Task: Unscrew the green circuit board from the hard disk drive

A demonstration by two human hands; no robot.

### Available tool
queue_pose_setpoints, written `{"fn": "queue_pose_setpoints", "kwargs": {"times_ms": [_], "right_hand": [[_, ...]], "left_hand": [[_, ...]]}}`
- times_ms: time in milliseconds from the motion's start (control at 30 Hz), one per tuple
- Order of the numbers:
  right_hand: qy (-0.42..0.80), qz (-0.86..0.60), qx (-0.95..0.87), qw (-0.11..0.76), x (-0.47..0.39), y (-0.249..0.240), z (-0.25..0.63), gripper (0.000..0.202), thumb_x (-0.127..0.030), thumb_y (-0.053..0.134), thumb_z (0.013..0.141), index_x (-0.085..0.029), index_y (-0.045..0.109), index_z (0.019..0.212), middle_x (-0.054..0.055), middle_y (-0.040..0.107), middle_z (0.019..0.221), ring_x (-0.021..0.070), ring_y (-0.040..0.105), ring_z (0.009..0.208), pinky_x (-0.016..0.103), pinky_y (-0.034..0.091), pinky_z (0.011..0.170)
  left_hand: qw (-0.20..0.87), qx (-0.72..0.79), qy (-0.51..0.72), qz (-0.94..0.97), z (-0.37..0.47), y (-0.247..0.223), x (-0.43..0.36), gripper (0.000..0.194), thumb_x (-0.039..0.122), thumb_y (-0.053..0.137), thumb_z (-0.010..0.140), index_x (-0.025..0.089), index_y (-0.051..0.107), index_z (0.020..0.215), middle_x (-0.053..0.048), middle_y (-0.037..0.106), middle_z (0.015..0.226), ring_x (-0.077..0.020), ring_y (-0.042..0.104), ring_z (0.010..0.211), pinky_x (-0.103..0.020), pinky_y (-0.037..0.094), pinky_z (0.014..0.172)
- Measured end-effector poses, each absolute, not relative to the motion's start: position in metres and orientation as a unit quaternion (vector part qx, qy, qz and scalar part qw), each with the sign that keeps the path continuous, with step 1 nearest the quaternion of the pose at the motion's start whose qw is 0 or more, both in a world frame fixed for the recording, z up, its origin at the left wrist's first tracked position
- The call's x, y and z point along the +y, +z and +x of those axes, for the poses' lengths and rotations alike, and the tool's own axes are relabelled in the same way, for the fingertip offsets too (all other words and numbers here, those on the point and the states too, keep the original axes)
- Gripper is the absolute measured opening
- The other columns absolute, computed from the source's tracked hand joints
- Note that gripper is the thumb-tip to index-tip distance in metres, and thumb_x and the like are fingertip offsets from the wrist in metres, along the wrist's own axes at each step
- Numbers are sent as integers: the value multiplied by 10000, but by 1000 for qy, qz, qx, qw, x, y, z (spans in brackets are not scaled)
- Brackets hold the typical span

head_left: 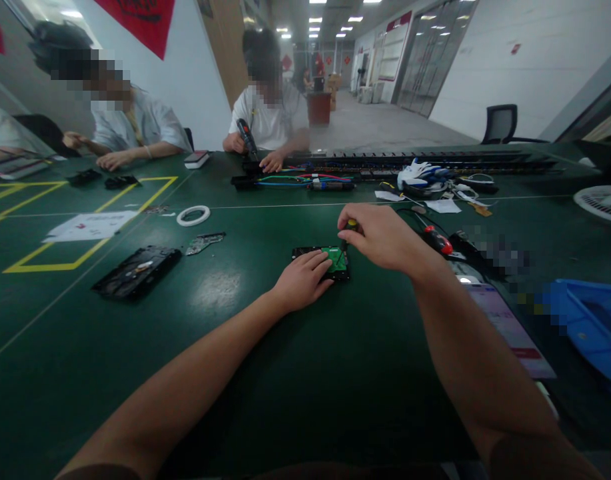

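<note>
While the left hand's [305, 280] flattened fingers seemingly steady the green circuit board [338, 261] beneath them, the right fingers above pinch a yellow-topped screwdriver [352, 225], apparently for control.

And here the small black-edged device [345, 275] is lying flat on the green tabletop [375, 333], its green circuit board [339, 257] facing up, its left part mostly hiding from view. The screwdriver [352, 225] is showing a yellow-topped handle and is standing slightly tilted, its dark shaft pointing down at the board!
</note>
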State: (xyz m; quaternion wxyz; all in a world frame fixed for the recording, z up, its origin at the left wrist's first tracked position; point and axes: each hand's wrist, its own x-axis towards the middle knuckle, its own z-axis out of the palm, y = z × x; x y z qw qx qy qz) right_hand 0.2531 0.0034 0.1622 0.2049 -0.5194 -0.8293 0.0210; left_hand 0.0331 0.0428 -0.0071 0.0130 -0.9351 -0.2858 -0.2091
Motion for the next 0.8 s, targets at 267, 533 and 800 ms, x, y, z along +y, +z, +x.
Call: {"fn": "queue_pose_setpoints", "kwargs": {"times_ms": [267, 533, 800], "right_hand": [[9, -520, -831, 200, 5, 161, 254, 155, -180, 695, 955, -163, 736, 1103, 117, 794, 1100, 263, 697, 929, 381, 475, 877], [19, -502, -838, 214, 5, 158, 252, 199, -126, 636, 940, -194, 728, 1103, 89, 792, 1109, 253, 701, 951, 375, 474, 892], [42, -483, -847, 220, 8, 154, 251, 250, -78, 571, 925, -204, 696, 1102, 82, 781, 1121, 245, 697, 973, 370, 477, 900]], "left_hand": [[19, -287, -209, -935, 33, -7, 42, 496, 459, 579, 1089, 153, 615, 1477, -174, 630, 1551, -343, 545, 1507, -542, 442, 1273], [12, -288, -209, -934, 34, -7, 42, 485, 452, 574, 1090, 168, 617, 1481, -178, 628, 1553, -345, 538, 1512, -565, 457, 1257], [18, -289, -209, -934, 34, -8, 43, 488, 465, 573, 1090, 170, 626, 1474, -164, 632, 1551, -341, 547, 1504, -548, 445, 1269]]}}
